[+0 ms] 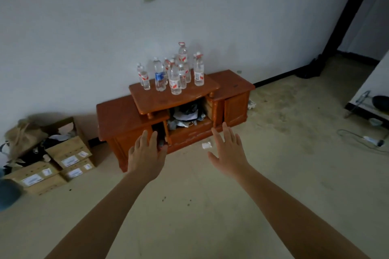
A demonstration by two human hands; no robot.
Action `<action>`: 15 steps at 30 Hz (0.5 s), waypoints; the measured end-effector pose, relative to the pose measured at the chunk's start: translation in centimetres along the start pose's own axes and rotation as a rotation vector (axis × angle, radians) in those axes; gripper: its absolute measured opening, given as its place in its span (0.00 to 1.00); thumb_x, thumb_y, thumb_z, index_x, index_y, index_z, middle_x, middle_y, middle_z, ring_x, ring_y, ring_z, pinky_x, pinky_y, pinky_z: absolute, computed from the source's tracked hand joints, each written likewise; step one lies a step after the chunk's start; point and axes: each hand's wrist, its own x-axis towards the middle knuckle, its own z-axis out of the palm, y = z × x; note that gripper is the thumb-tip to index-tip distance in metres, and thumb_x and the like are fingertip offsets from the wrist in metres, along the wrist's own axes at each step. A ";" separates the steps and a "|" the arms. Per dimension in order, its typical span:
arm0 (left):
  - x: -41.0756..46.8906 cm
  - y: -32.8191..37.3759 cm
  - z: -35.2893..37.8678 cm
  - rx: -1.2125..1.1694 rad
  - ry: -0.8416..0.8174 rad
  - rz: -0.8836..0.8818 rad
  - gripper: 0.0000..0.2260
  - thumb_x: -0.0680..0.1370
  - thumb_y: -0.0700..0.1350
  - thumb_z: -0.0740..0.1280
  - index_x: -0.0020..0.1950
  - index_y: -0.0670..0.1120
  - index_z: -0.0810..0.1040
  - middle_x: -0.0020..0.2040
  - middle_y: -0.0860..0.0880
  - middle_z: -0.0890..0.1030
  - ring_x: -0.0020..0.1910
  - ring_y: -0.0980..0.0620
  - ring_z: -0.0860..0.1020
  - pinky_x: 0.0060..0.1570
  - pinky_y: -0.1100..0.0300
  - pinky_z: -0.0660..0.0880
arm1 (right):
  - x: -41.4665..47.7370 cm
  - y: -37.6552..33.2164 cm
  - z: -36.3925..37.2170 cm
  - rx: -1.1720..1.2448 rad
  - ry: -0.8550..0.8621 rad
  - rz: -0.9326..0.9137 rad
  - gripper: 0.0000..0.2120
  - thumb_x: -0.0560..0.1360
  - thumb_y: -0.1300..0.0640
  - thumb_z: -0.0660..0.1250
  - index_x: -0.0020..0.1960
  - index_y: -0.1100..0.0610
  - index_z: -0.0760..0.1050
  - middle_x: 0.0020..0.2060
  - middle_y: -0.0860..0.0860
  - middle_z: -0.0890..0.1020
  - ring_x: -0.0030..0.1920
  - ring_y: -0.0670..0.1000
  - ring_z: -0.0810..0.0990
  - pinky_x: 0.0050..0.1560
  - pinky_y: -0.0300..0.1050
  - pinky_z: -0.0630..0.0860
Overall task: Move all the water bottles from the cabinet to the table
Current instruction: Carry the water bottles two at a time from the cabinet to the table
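Several clear water bottles with red or blue labels stand grouped on the raised top of a low orange-brown wooden cabinet against the white wall. One bottle has a blue label. My left hand stretches forward, fingers straight, in front of the cabinet's dark open left compartment. My right hand is also spread flat, held out over the floor before the cabinet's front. Neither hand holds anything. Both are well short of the bottles.
The cabinet's middle compartment is stuffed with papers and clutter. Cardboard boxes and a brown bag sit on the floor at the left. A cable and plug lie at the right. A white scrap lies near the cabinet.
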 end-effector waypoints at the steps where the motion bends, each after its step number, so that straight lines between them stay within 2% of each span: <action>1: 2.9 -0.6 -0.3 -0.005 -0.002 -0.001 0.28 0.81 0.62 0.53 0.78 0.50 0.58 0.79 0.43 0.58 0.77 0.42 0.59 0.70 0.41 0.62 | 3.0 -0.3 -0.1 -0.001 0.006 -0.005 0.39 0.80 0.38 0.58 0.82 0.50 0.43 0.81 0.59 0.42 0.80 0.61 0.45 0.79 0.60 0.50; 7: 18.1 -2.5 -1.3 -0.023 -0.001 -0.013 0.28 0.82 0.62 0.51 0.79 0.50 0.56 0.80 0.45 0.56 0.77 0.43 0.58 0.71 0.42 0.61 | 17.5 0.9 -0.3 0.003 0.056 0.061 0.38 0.79 0.38 0.62 0.80 0.50 0.48 0.80 0.59 0.50 0.79 0.61 0.53 0.77 0.59 0.54; 12: 28.7 -3.4 2.7 -0.037 -0.076 -0.057 0.29 0.82 0.62 0.51 0.79 0.50 0.54 0.80 0.45 0.55 0.77 0.43 0.57 0.71 0.43 0.61 | 28.8 3.5 4.1 0.032 0.007 0.084 0.38 0.78 0.43 0.65 0.80 0.52 0.52 0.80 0.60 0.53 0.79 0.61 0.56 0.76 0.58 0.59; 15: 35.6 -4.4 5.1 -0.022 -0.116 -0.104 0.29 0.82 0.62 0.51 0.80 0.49 0.53 0.81 0.45 0.53 0.78 0.42 0.57 0.72 0.43 0.60 | 37.3 4.7 7.0 0.057 -0.034 0.045 0.37 0.79 0.45 0.63 0.81 0.53 0.50 0.80 0.59 0.52 0.79 0.59 0.54 0.76 0.58 0.59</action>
